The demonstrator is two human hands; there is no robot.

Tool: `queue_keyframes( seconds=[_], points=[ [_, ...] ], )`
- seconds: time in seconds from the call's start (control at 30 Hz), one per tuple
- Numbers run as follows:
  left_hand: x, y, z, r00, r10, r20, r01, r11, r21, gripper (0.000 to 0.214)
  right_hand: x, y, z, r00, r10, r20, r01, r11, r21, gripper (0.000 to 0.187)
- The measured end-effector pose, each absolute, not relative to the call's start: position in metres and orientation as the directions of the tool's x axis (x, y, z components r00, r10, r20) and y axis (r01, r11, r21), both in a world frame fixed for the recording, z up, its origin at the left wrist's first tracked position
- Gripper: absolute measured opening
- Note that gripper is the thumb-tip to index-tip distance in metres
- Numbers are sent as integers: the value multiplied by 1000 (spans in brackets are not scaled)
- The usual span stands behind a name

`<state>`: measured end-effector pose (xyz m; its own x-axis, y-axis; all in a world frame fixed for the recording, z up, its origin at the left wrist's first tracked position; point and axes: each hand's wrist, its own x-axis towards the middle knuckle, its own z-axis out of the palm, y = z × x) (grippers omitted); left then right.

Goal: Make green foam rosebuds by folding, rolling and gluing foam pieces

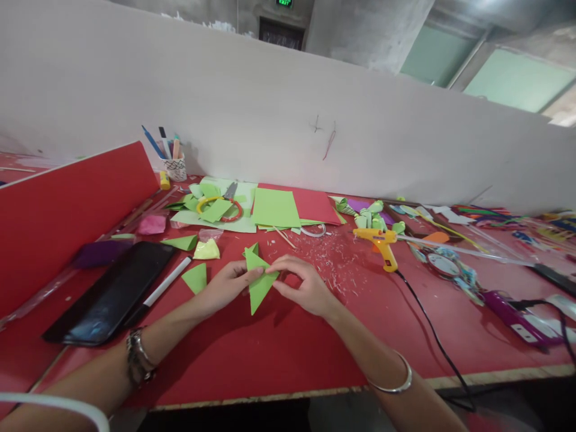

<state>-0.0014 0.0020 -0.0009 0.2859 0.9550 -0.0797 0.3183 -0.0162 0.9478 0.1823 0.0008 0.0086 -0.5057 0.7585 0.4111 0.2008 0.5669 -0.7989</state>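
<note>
A piece of green folded paper [258, 287] with pointed corners is held up just above the red table, between both hands. My left hand [231, 283] pinches its left side, thumb on the front face. On the right edge, the thumb and fingertips of my right hand [306, 285] close on a corner of the same paper. Left of my left hand lie a cut green paper piece [196, 278] and a green paper cone [180, 242]. A small bag of pale yellow material [207, 248] rests just behind them.
A yellow glue gun [380, 245] with a black cord stands at right, near paper scraps. At left lie a black phone-like slab [117, 291] and a white marker [166, 282]. Scissors [219, 207], green sheets [275, 207] and a pen cup [174, 167] line the back. A purple power strip [517, 321] sits far right.
</note>
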Motion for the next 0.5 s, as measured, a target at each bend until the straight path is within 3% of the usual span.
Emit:
queue_keyframes(
  seconds=[0.2,0.5],
  points=[
    [0,0,0,268,957,-115,255,44,966,37,184,2,9,-511,761,399,192,554,-810,16],
    [0,-3,4,563,818,-120,176,23,984,31,182,3,5,-417,845,334,220,450,-865,15]
  ],
)
